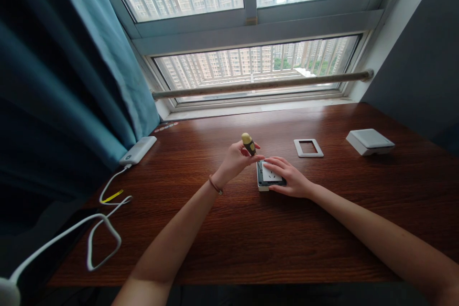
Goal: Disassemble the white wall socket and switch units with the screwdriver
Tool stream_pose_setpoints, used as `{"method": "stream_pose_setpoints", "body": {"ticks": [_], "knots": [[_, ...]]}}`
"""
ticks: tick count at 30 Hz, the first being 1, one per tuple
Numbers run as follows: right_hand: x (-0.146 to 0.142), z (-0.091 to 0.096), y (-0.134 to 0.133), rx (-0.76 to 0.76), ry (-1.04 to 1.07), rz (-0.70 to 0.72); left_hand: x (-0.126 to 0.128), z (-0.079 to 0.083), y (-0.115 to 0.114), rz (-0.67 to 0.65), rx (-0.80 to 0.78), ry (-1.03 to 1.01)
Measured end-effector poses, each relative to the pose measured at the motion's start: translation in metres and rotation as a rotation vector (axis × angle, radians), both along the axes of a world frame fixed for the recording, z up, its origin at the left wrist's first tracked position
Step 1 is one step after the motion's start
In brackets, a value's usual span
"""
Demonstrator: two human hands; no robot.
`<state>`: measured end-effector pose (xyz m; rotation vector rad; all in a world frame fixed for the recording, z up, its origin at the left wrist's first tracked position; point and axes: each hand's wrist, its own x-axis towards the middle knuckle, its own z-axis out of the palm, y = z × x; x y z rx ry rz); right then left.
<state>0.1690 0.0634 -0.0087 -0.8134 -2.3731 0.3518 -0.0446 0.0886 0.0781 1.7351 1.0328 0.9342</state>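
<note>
My left hand (pixel 236 158) is closed around a screwdriver (pixel 248 143) with a yellow and black handle. The tool stands nearly upright over the left far corner of a wall socket (pixel 271 174), and its tip is hidden by my fingers. The socket has a white face with slots and a dark frame, and sits on a white box on the table. Across its right side lies my right hand (pixel 292 179), fingers over the top edge and thumb along the near side, gripping it. A white cover frame (pixel 309 155) with a square opening lies farther right.
A white box-shaped piece (pixel 371 141) sits at the right on the brown wooden table (pixel 222 244). At the left, a white power bank (pixel 138 150) has a white cable (pixel 77 224) plugged in, with a yellow tie (pixel 114 196). A blue curtain (pixel 103 57) hangs there; a window is behind.
</note>
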Motion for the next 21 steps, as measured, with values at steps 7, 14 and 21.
{"method": "stream_pose_setpoints", "body": {"ticks": [7, 14, 21], "knots": [[0.000, 0.001, 0.000, -0.005, -0.011, -0.007, 0.005, -0.001, -0.004, -0.080, -0.024, -0.031], [0.000, 0.000, 0.000, -0.010, -0.002, -0.001, -0.009, 0.009, 0.002, -0.259, -0.217, -0.102], [0.000, 0.001, 0.000, -0.005, -0.009, -0.005, -0.009, 0.011, 0.001, -0.218, -0.172, -0.116]]}}
